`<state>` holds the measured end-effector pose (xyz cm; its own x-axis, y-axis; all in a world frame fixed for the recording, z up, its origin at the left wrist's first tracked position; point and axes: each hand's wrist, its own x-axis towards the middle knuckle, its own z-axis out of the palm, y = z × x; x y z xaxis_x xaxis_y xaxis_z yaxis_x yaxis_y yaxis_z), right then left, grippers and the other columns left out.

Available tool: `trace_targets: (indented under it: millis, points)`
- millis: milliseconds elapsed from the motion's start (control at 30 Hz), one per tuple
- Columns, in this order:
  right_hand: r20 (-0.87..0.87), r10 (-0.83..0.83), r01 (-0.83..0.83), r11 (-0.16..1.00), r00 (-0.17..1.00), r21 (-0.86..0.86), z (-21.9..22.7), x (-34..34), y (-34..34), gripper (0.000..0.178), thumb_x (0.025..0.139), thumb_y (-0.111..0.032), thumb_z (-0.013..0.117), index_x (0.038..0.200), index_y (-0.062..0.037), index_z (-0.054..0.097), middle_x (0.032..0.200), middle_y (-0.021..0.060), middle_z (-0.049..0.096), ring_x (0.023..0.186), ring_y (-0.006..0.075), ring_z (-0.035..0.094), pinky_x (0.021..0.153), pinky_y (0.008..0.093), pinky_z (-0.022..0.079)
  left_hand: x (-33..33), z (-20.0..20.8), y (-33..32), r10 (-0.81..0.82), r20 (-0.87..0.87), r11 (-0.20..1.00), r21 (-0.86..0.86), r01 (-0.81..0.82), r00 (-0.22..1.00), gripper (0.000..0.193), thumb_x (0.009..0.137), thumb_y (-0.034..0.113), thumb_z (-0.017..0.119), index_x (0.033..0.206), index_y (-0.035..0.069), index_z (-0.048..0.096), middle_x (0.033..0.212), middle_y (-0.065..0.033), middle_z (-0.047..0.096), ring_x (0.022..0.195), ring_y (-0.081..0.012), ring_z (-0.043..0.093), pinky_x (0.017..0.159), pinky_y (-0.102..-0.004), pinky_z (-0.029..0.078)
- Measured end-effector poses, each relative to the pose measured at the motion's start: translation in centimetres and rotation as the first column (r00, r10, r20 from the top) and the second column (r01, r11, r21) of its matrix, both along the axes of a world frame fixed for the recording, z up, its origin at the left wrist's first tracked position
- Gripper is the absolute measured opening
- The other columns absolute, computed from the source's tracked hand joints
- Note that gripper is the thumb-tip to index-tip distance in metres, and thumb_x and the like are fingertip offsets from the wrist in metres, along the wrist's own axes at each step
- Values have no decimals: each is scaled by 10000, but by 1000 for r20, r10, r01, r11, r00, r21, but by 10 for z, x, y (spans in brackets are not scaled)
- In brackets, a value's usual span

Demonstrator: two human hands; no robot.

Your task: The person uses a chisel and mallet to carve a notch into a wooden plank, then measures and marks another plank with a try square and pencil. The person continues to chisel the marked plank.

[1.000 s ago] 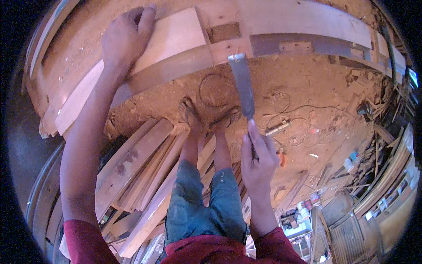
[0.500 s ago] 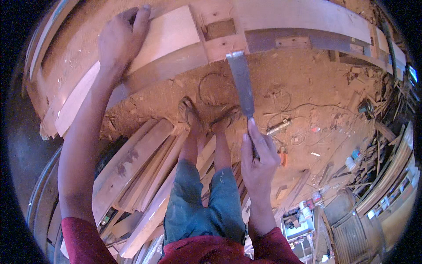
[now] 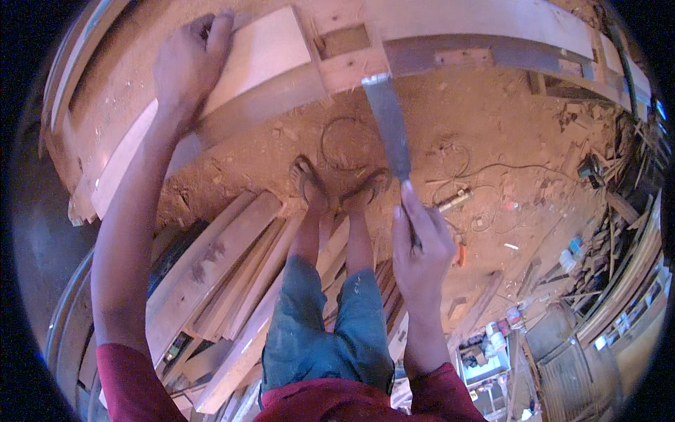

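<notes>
Evidently flat and dull grey, the metal chisel (image 3: 389, 123) widens to a bright, straight edge beside the pale, smooth wooden frame (image 3: 274, 48) with its rectangular slot (image 3: 343, 42). The right hand (image 3: 426, 250) clasps its handle; the left hand (image 3: 188, 67) curls over the frame, contents indiscernible.

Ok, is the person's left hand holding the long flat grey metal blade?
No, the right hand holds the long flat grey metal blade, while the left hand is at the pale flat wooden board.
</notes>
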<state>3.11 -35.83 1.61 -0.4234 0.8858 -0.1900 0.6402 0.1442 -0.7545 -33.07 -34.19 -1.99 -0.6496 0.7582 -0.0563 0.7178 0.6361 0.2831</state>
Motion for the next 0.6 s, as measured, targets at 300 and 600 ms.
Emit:
trace_targets:
  millis: [300,600]
  points:
    - [7,-29,29,999,1000,44,-5,-9,-5,365,906,-59,713,1267,-114,708,864,151,694,715,242,688,623,347,541,-7,-2,4,6,-14,1000,-7,-6,1000,509,966,519,502,1008,75,747,837,-222,713,837,-430,695,789,-495,536]
    - [75,22,-25,999,997,40,11,1,-5,370,910,38,671,1279,5,672,862,126,678,715,140,609,636,270,483,-6,5,9,18,34,999,-46,-16,999,523,962,530,513,1009,65,748,834,-202,716,837,-413,697,785,-494,539]
